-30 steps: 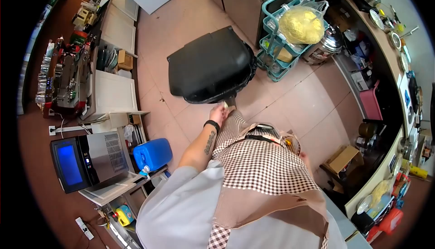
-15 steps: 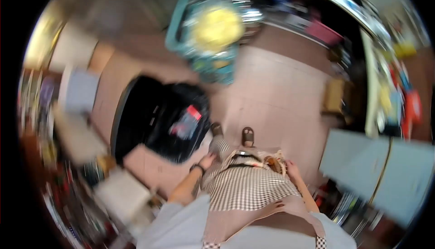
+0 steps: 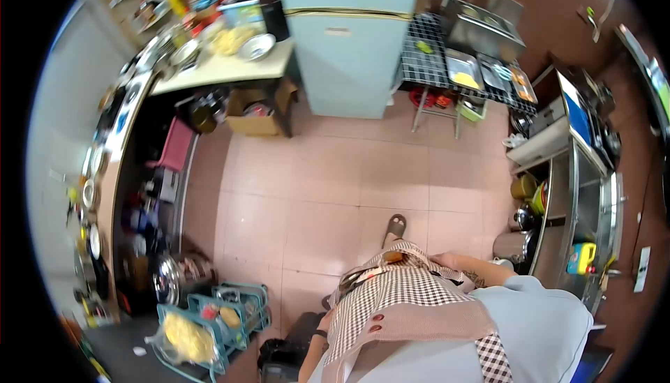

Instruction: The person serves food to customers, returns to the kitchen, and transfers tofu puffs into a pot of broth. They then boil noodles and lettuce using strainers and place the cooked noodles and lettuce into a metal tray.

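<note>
My right hand (image 3: 447,261) hangs low beside the brown-and-white checked apron (image 3: 412,289), its fingers loosely stretched toward the cloth and nothing visible in them. On the other side, my left hand (image 3: 326,321) is down against the apron's edge, a dark band on its wrist. Its fingers are mostly hidden, so I cannot tell how they are held. A sandalled foot (image 3: 396,227) steps ahead on the tiles. Near my left arm is a black bin-like object (image 3: 283,355), partly cut off by the frame.
Ahead stands a light-blue fridge (image 3: 349,62). Left of it is a table (image 3: 269,65) with bowls; to its right, a checked-cloth table (image 3: 421,69) holds metal trays. A teal cart (image 3: 255,306) with yellow food stands lower left. Metal shelving (image 3: 558,201) lines the right side.
My view has turned to the right: the fridge has swung from the right side to straight ahead, and the teal cart and black bin have shifted to the lower left. Both hands stay low.
</note>
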`<action>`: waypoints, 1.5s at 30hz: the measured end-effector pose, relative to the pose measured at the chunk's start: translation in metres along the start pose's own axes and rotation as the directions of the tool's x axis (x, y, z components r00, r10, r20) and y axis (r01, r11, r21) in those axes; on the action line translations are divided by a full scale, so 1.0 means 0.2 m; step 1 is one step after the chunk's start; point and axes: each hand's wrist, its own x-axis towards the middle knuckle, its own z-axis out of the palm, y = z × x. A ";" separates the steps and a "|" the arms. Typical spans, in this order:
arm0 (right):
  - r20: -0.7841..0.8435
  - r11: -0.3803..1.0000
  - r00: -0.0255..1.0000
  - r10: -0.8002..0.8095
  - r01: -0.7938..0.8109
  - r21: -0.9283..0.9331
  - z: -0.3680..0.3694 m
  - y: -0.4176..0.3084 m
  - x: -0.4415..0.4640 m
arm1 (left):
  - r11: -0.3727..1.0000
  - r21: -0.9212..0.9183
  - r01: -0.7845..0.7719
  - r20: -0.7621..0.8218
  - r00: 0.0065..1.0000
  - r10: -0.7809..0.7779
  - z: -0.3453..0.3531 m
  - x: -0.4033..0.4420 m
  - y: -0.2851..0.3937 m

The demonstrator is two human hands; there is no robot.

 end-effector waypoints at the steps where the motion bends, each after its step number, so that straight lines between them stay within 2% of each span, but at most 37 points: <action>1: -0.040 1.000 0.999 -0.013 0.013 -0.015 -0.06 0.22 0.09 | 0.996 0.085 -0.002 0.040 0.999 -0.002 0.00 0.06 0.13; 2: -0.089 0.999 0.996 -0.031 0.028 -0.038 -0.17 0.42 0.21 | 0.983 0.182 -0.020 0.076 0.997 0.006 0.00 0.14 0.29; 3: -0.134 0.997 0.990 -0.051 0.043 -0.063 -0.30 0.47 0.21 | 0.957 0.287 -0.046 0.108 0.994 0.016 -0.01 0.23 0.46; 4: -0.139 0.999 0.990 0.015 -0.020 -0.039 -0.45 0.54 0.20 | 0.919 0.387 -0.073 0.138 0.990 0.021 -0.01 0.31 0.62; 6: -0.257 0.999 0.966 0.010 -0.022 -0.042 -0.74 0.64 0.21 | 0.880 0.467 -0.082 0.113 0.993 0.032 -0.01 0.50 1.04; 7: -0.310 0.999 0.951 0.001 -0.017 -0.048 -0.88 0.66 0.27 | 0.884 0.462 -0.065 0.067 0.997 0.038 -0.02 0.59 1.28; 9: -0.351 0.999 0.936 -0.002 0.013 0.029 -1.26 0.62 0.25 | 0.989 0.138 -0.054 -0.170 0.982 0.077 0.10 0.71 1.80; 11: -0.405 0.996 0.914 -0.006 0.041 0.076 -1.62 0.57 0.29 | 0.922 0.207 -0.327 -0.223 0.902 0.370 0.16 0.97 2.12; 13: -0.499 0.993 0.866 -0.024 0.079 0.089 -1.98 0.53 0.38 | 0.926 0.052 -0.373 -0.140 0.916 0.377 0.23 1.16 2.47; 14: -0.556 0.989 0.830 -0.049 0.119 0.090 -2.15 0.48 0.47 | 0.954 -0.009 -0.301 -0.108 0.948 0.299 0.25 1.16 2.76; 17: -0.660 0.983 0.748 -0.068 0.163 0.083 -2.62 0.35 0.50 | 0.928 0.102 -0.358 -0.019 0.932 0.361 0.33 1.45 3.07; 18: -0.669 0.982 0.740 -0.067 0.167 0.086 -2.74 0.33 0.51 | 0.892 0.202 -0.405 -0.003 0.910 0.414 0.35 1.53 3.19; 22: -0.707 0.978 0.697 -0.120 0.207 0.038 -3.38 0.24 0.48 | 0.978 0.129 -0.163 -0.002 0.986 0.165 0.36 1.87 3.65; 23: -0.709 0.974 0.691 -0.141 0.223 0.024 -3.52 0.21 0.45 | 0.976 0.060 -0.209 0.011 0.978 0.208 0.35 2.00 3.68; 25: -0.744 0.947 0.650 -0.152 0.312 0.079 -3.87 0.13 0.40 | 0.977 0.024 -0.211 -0.015 0.977 0.211 0.40 1.99 3.98; 26: -0.779 0.951 0.610 -0.145 0.303 0.060 -4.08 0.13 0.42 | 0.975 -0.008 -0.222 -0.027 0.975 0.222 0.42 2.00 4.11; 27: -0.808 0.955 0.572 -0.140 0.292 0.042 -4.27 0.12 0.45 | 0.973 -0.041 -0.228 -0.040 0.973 0.227 0.46 2.01 4.21; 29: -0.890 0.879 0.395 -0.227 0.476 -0.013 -4.69 -0.02 0.42 | 0.968 -0.082 -0.239 -0.092 0.969 0.231 0.54 2.03 4.33; 31: -0.913 0.920 0.307 -0.271 0.362 -0.151 -5.13 -0.14 0.52 | 0.962 -0.098 -0.254 -0.173 0.956 0.235 0.66 2.05 4.40; 34: -0.891 0.820 0.085 -0.447 0.438 -0.369 -5.74 -0.42 0.73 | 0.939 -0.192 -0.285 -0.264 0.937 0.230 0.89 2.17 4.33; 35: -0.883 0.798 0.036 -0.468 0.446 -0.405 -5.90 -0.48 0.87 | 0.944 -0.259 -0.202 -0.288 0.950 0.124 1.01 2.09 4.44; 37: -0.868 0.773 0.082 -0.490 0.501 -0.389 -6.13 -0.61 1.07 | 0.914 -0.356 -0.194 -0.315 0.946 0.078 1.24 2.04 4.58; 38: -0.798 0.668 0.142 -0.586 0.641 -0.377 -6.23 -0.63 1.18 | 0.882 -0.414 -0.225 -0.291 0.951 0.106 1.34 2.04 4.62; 41: -0.675 0.789 0.419 -0.607 0.413 -0.454 -6.37 -0.61 1.20 | 0.902 -0.364 -0.232 -0.344 0.933 0.102 1.58 1.97 4.86; 42: -0.756 0.800 0.264 -0.599 0.238 -0.551 -6.31 -0.57 1.08 | 0.916 -0.322 -0.238 -0.366 0.924 0.112 1.61 1.96 4.89; 43: -0.763 0.754 0.126 -0.634 0.320 -0.573 -6.25 -0.50 0.97 | 0.924 -0.292 -0.246 -0.373 0.919 0.126 1.62 1.95 4.91; 44: -0.814 0.788 0.109 -0.570 0.353 -0.505 -6.18 -0.44 0.88 | 0.930 -0.262 -0.258 -0.379 0.914 0.147 1.63 1.96 4.93; 45: -0.852 0.817 0.138 -0.506 0.393 -0.421 -6.11 -0.34 0.87 | 0.936 -0.229 -0.266 -0.382 0.909 0.165 1.62 1.96 4.93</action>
